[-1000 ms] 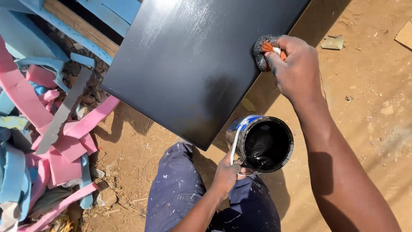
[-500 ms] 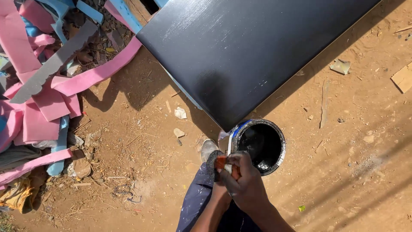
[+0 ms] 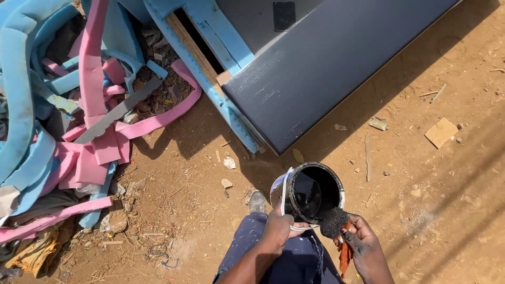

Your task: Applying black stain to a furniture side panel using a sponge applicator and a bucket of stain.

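The left hand (image 3: 277, 227) has its grip clenched on the paint can (image 3: 310, 192); the right hand (image 3: 366, 247) pinches a black sponge (image 3: 334, 222) at its near right rim.

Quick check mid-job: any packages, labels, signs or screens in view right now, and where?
Round paint can with white-and-blue outer wrap, full of black paint: bottom centre, steadied by the left hand.
Flat tan cardboard scrap: on the dirt at right, roughly square, unmarked.
No signs or screens.
Right hand holds a black sponge at the can's rim.
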